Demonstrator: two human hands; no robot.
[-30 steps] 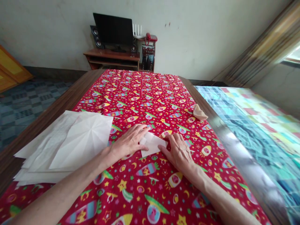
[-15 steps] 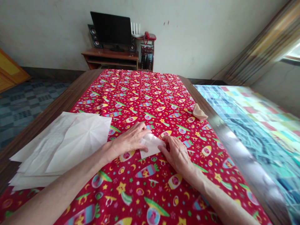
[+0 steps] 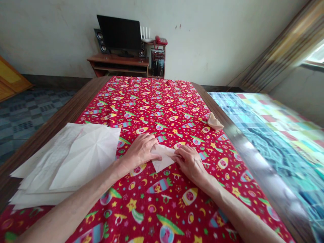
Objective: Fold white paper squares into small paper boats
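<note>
A small folded piece of white paper (image 3: pixel 163 159) lies between my hands on the red patterned cloth (image 3: pixel 159 98). My left hand (image 3: pixel 144 148) grips its left side, with the thumb on top and the fingers curled behind the edge. At the paper's right corner, my right hand (image 3: pixel 191 162) pinches a flap between thumb and fingers. The flap stands slightly raised near the right fingertips. Part of the paper's far edge is hidden behind my left fingers.
To the left lies a stack of white paper sheets (image 3: pixel 91 158), the top one creased in rays. A small beige folded piece (image 3: pixel 214 122) sits near the right table edge (image 3: pixel 235 141). Beyond the table stand a monitor (image 3: pixel 118 35) and a red telephone (image 3: pixel 160 41). A bed (image 3: pixel 273 135) adjoins on the right.
My right fingers have closed on the paper's right corner and lifted a flap that lay flatter before. The paper has turned slightly; my left hand stays on its left side.
</note>
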